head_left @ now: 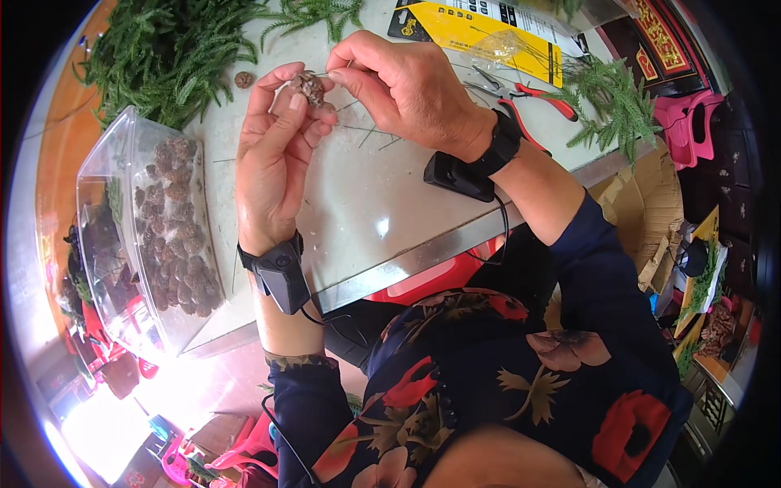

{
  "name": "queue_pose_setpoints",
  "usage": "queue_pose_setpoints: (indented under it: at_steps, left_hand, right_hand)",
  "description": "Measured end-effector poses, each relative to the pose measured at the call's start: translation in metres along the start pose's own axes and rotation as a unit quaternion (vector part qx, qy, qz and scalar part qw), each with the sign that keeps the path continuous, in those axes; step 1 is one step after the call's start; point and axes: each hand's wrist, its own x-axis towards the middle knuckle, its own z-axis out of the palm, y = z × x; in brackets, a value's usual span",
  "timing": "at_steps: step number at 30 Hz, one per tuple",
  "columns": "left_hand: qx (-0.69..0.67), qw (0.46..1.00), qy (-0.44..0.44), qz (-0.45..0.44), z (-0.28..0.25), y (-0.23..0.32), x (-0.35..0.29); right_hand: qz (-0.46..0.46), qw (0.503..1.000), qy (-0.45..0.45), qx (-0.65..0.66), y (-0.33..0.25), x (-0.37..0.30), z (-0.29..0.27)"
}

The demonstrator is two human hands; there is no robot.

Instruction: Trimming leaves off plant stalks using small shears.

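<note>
A small brown pine cone (pixel 309 86) is held up over the table between the fingers and thumb of my left hand (pixel 281 126). Right beside it, my right hand (pixel 407 85) pinches a thin wire (pixel 323 75) that reaches to the top of the cone. How far the wire goes round the cone is too small to tell. Several loose dark wires (pixel 370 130) lie on the white tabletop (pixel 358 195) below my hands. Another pine cone (pixel 244 79) rests on the table, left of my left hand.
A clear plastic bin (pixel 134 244) of pine cones stands at the left. Green artificial sprigs (pixel 163 57) pile up at the far left, with more sprigs (pixel 614 106) at the right. Red-handled pliers (pixel 541 98) lie near a yellow-and-white card (pixel 480 37). A cardboard box (pixel 651 203) sits beyond the right edge.
</note>
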Motion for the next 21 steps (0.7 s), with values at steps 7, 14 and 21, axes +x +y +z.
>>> queue_pose_setpoints:
  at_steps: [7, 14, 21]
  left_hand:
    - [-0.025, 1.0, 0.006, 0.003, 0.007, -0.003, 0.001]
    - [-0.029, 0.999, 0.015, 0.023, -0.001, -0.005, 0.003]
    - [-0.029, 0.999, 0.004, 0.039, 0.002, -0.002, 0.002]
  right_hand:
    - [-0.008, 0.999, 0.012, -0.038, -0.002, -0.001, 0.0]
    - [-0.007, 1.0, 0.002, 0.009, -0.001, -0.001, 0.0]
    - [0.011, 0.999, 0.001, 0.049, 0.003, 0.0, -0.001]
